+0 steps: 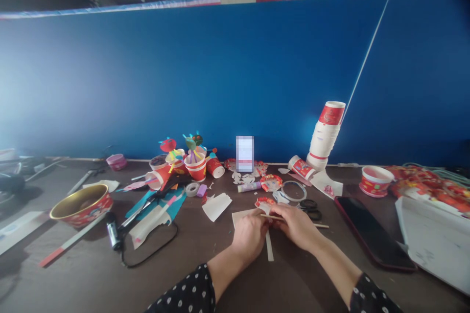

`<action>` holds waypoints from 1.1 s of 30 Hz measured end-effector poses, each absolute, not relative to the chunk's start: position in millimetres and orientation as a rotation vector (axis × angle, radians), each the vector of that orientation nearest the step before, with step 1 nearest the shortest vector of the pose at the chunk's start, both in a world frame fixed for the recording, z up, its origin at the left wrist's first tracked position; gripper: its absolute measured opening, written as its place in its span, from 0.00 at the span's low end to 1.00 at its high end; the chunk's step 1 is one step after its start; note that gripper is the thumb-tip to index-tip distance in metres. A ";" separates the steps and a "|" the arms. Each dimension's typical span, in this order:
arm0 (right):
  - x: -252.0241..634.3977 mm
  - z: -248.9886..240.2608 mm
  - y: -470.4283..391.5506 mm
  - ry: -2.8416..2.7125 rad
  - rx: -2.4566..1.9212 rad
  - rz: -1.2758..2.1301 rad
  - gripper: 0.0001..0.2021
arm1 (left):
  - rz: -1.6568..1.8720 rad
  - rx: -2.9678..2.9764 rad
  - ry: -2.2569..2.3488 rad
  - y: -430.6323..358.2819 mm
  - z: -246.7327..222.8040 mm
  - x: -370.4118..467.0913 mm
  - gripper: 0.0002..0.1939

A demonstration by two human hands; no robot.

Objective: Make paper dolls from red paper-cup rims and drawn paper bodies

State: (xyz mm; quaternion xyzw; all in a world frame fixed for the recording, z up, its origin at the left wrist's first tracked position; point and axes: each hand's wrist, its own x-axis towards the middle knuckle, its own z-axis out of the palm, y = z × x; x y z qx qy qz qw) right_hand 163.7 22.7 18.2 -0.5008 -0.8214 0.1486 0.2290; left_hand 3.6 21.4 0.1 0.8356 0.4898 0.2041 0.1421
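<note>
My left hand (249, 235) and my right hand (296, 226) meet low over the middle of the table, fingers curled inward. A thin wooden stick (321, 226) passes through my right hand, its other end reaching toward my left fingers. A narrow white paper strip (270, 248) hangs down between the hands. My left fingers are closed at its upper end, but the fingertips are partly hidden. Beside my left hand lies a flat beige paper piece (238, 216). Just beyond the fingers is a red patterned paper piece (265, 202).
Black scissors (311, 209) and a clear tape roll (293, 190) lie behind my right hand. A dark phone (372, 232) is further right. A glue stick (248, 187), a leaning cup stack (325, 132), a glue gun (147, 201) and a gold-lined bowl (82, 205) stand around.
</note>
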 end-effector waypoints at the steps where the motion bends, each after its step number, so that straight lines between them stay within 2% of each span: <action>1: 163.8 19.0 23.1 -2.277 -1.361 0.411 0.05 | 0.610 2.412 1.399 21.6 -0.5 3.4 0.12; 9: 165.9 21.1 23.5 -2.315 -1.251 0.414 0.09 | 0.655 2.404 1.394 21.8 -3.3 3.2 0.11; 16: 168.0 18.1 24.7 -2.360 -1.259 0.381 0.08 | 0.575 2.404 1.451 22.2 -3.7 3.8 0.11; 24: 166.6 20.3 23.7 -2.349 -1.321 0.400 0.04 | 0.651 2.417 1.426 23.4 -6.7 4.1 0.10; 33: 169.5 19.7 25.3 -2.345 -1.289 0.434 0.11 | 0.615 2.440 1.452 24.3 -7.6 3.8 0.11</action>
